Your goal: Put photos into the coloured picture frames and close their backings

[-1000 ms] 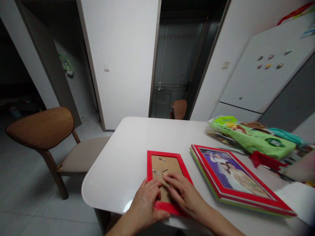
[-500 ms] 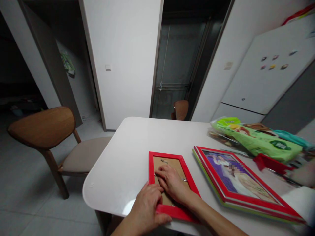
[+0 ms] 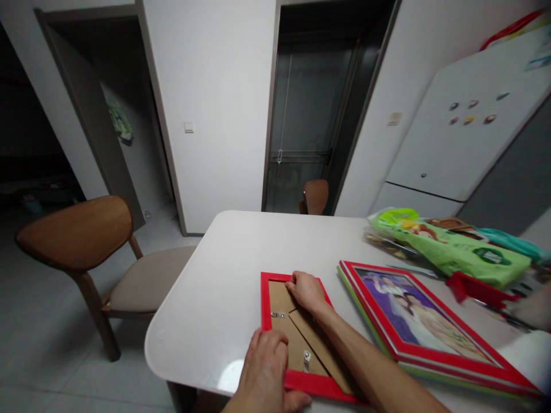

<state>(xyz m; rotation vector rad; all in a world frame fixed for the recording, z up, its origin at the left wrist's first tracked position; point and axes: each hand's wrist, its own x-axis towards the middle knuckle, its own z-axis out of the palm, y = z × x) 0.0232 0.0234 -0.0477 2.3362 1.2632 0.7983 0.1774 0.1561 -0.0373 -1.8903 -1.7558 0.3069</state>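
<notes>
A red picture frame (image 3: 266, 298) lies face down on the white table, its brown backing board (image 3: 297, 338) facing up with a stand strip along it. My left hand (image 3: 264, 367) grips the frame's near left corner, thumb at the near edge and fingers over the left side. At the far end of the backing, my right hand (image 3: 307, 291) is closed with bent fingertips pressed down; what lies under them is hidden. Two metal clips show, one at the left edge (image 3: 278, 315) and one near the bottom (image 3: 307, 360).
To the right lies a stack of frames, topped by a red frame (image 3: 424, 355) with a photo. Behind it are a green package (image 3: 469, 249) and a red object (image 3: 477, 291). A wooden chair (image 3: 77, 232) stands left of the white table (image 3: 206, 321).
My right hand has moved from the middle of the backing to its far end, uncovering the left clip and the lower clip. My left hand stays on the frame's corner.
</notes>
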